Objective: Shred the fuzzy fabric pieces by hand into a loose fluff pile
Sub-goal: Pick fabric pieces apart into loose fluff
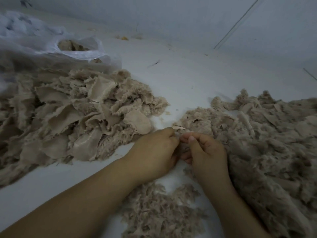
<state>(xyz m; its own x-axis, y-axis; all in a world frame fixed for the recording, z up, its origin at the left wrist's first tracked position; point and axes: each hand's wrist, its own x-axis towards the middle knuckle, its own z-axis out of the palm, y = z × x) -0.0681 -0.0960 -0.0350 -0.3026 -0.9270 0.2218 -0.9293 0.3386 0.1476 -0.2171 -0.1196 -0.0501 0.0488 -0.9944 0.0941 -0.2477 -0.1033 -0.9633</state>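
Fabric pieces (72, 115) lie heaped at left, fluff (267, 140) piled at right. Between them the left hand (154, 152) and right hand (205, 152) meet, fingers curled tight, both pinching one small scrap (179, 128) just above the table (188, 74).

one head-worn camera looks forward and down, close over the floor (197, 79).

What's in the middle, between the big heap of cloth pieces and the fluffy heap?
Mostly bare white floor, seen from the head camera. Nearer the person, both hands sit in that gap, pinching a small fabric scrap.
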